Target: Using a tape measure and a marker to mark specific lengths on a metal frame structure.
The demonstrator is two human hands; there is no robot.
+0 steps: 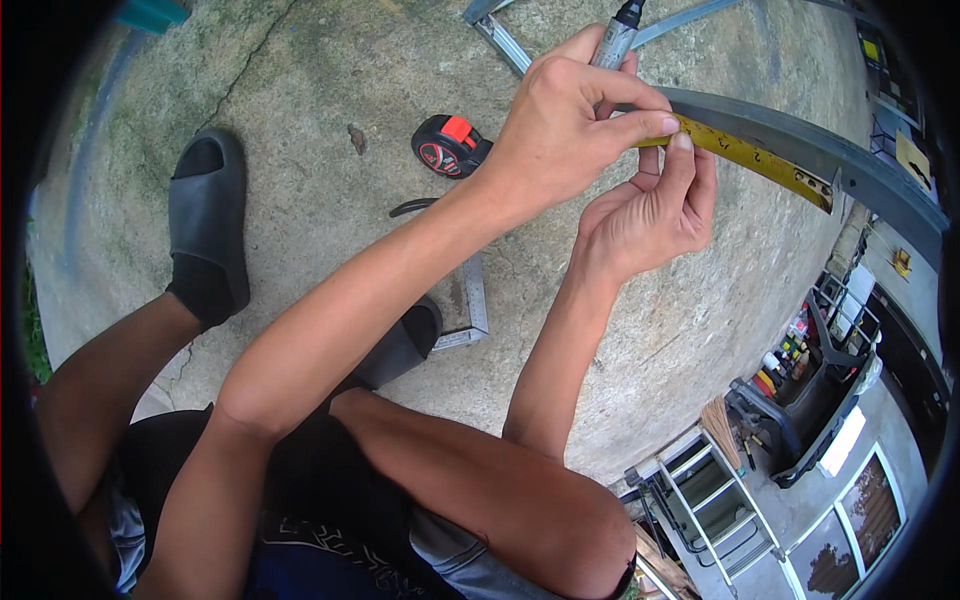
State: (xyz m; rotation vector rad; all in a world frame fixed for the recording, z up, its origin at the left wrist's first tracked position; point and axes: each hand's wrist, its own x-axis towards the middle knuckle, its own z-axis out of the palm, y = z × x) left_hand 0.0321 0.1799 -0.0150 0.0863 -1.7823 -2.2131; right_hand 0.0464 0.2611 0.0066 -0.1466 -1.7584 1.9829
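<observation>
My left hand reaches across from the lower left, with a grey marker tucked between its fingers, black end up. Its thumb and finger also pinch the yellow blade of a tape measure. Just below, my right hand is closed on the same blade, thumb against its edge. The blade lies along a grey metal bar, its hooked end out to the right. A black and red tape measure case rests on the concrete left of my left wrist; my arm hides whether the blade joins it.
A metal square lies on the concrete floor, partly behind my left forearm and shoe. More metal framing is at the top. Toward the lower right are a ladder, a broom and a cluttered bin.
</observation>
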